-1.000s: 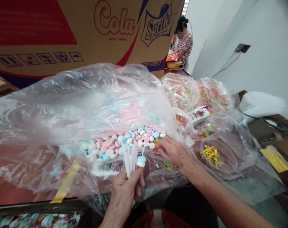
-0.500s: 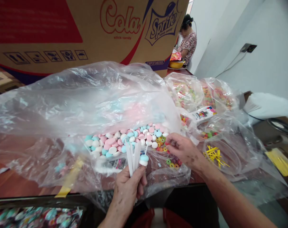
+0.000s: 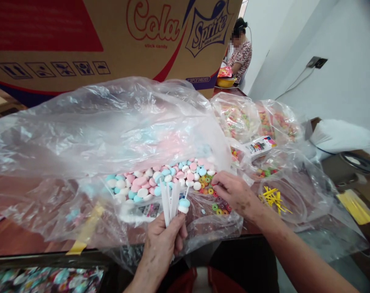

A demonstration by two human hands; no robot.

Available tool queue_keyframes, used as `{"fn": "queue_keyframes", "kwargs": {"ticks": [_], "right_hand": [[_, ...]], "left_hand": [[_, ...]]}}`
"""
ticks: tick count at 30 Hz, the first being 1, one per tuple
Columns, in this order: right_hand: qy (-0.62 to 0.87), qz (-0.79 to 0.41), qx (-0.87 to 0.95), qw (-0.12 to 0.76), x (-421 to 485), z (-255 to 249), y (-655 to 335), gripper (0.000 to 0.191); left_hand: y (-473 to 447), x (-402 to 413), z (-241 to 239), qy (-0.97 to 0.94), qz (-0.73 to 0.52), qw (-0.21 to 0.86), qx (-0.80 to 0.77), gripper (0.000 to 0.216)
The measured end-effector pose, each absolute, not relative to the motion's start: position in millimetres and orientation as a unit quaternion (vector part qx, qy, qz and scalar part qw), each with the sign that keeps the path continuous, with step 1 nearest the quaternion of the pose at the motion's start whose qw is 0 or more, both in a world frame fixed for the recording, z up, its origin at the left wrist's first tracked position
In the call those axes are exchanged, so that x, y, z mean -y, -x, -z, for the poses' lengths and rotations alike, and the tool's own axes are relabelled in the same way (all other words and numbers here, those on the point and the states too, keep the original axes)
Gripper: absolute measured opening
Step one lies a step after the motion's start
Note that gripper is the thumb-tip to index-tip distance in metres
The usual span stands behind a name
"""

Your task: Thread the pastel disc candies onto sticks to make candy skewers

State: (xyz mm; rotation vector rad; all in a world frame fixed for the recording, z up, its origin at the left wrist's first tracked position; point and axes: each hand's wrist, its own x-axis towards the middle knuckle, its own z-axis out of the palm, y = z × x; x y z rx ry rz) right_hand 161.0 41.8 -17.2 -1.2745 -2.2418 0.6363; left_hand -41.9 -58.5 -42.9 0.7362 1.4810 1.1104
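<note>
The near edge of the table [image 3: 44,246] runs right by the person's left hand [image 3: 166,232], while a big printed carton [image 3: 117,69] walls off the far side, a slumped clear plastic bag [image 3: 105,126] in front of it. The right hand [image 3: 232,193] has a tight berth, between small ring candies [image 3: 207,185] and a round clear dish [image 3: 305,207] of yellow strips [image 3: 276,199]; its thumb and forefinger come close together with a speck of red at the tips, though I cannot tell if they grip anything. The left fingers are clamped around flat white sticks [image 3: 166,205] and a candy stick [image 3: 184,205], which stands nearly upright, a pale blue piece above a white one, near pastel button candies [image 3: 139,183].
</note>
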Motion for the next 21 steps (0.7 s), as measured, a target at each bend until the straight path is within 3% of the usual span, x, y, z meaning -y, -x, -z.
{"fn": "queue_keyframes", "kwargs": {"ticks": [4, 8, 10, 13, 17, 21], "right_hand": [[0.442, -0.236, 0.835, 0.227, -40, 24, -158, 0.015], [0.459, -0.471, 0.678, 0.329, -37, 29, -158, 0.007], [0.44, -0.584, 0.569, 0.377, -37, 30, -157, 0.016], [0.412, -0.662, 0.481, 0.401, -35, 31, -153, 0.024], [0.438, -0.62, 0.53, 0.378, -26, 18, -153, 0.009], [0.497, -0.383, 0.653, 0.425, -26, -17, -166, 0.01]], "left_hand": [[43, 59, 44, -0.316, -0.467, 0.543, -0.623, 0.041], [43, 59, 45, -0.315, -0.461, 0.542, -0.628, 0.043], [43, 59, 46, -0.313, -0.458, 0.541, -0.633, 0.044], [44, 59, 48, -0.309, -0.451, 0.542, -0.638, 0.044], [45, 58, 47, -0.304, -0.435, 0.545, -0.649, 0.048], [47, 57, 46, -0.311, -0.412, 0.533, -0.671, 0.055]]}}
